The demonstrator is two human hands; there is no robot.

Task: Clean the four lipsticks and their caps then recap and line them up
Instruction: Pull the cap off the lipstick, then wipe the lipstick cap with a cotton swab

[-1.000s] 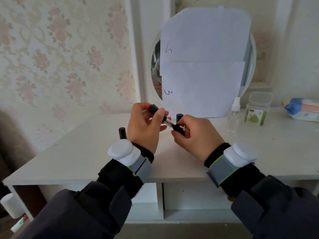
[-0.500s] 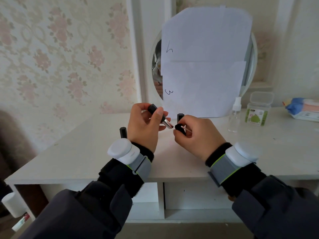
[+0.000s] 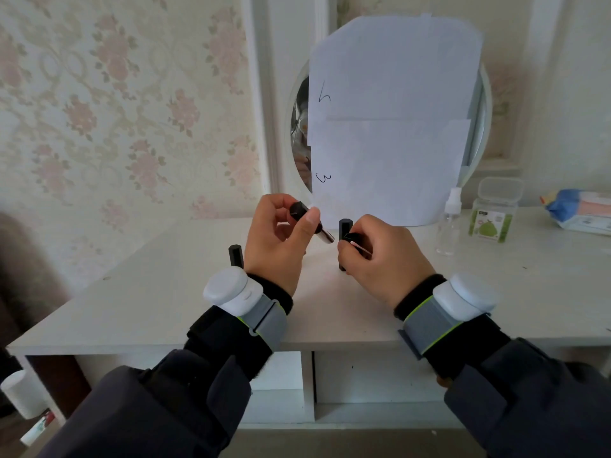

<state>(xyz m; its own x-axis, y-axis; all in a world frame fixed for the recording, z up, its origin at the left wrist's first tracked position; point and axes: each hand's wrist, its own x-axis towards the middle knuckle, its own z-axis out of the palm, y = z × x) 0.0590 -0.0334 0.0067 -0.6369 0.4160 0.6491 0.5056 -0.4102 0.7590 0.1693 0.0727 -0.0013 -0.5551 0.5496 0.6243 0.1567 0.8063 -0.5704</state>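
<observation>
Head view: your left hand (image 3: 276,246) is raised above the desk (image 3: 139,302), fingers and thumb curled round one uncapped lipstick (image 3: 310,221). The lipstick lies tilted, black base up and to the left, silver end pointing down toward your right hand (image 3: 386,259).

Your right hand is curled closed on two things: a black cap (image 3: 352,239), pinched at the fingertips, and a cotton swab (image 3: 358,246) lying across the cap. The silver end of the lipstick and the cap sit just beside each other; whether they touch cannot be told.

Count on the desk:
- Two capped lipsticks stand upright: the left lipstick (image 3: 235,256), partly hidden behind your left wrist, and the middle lipstick (image 3: 344,230), between your hands.
- One clear spray bottle (image 3: 449,223) stands to the right.
- One clear lidded box (image 3: 494,211) with a green label stands just beside it.
- One pack of wipes (image 3: 578,211) lies at the far right.

A fourth lipstick cannot be made out.
</observation>
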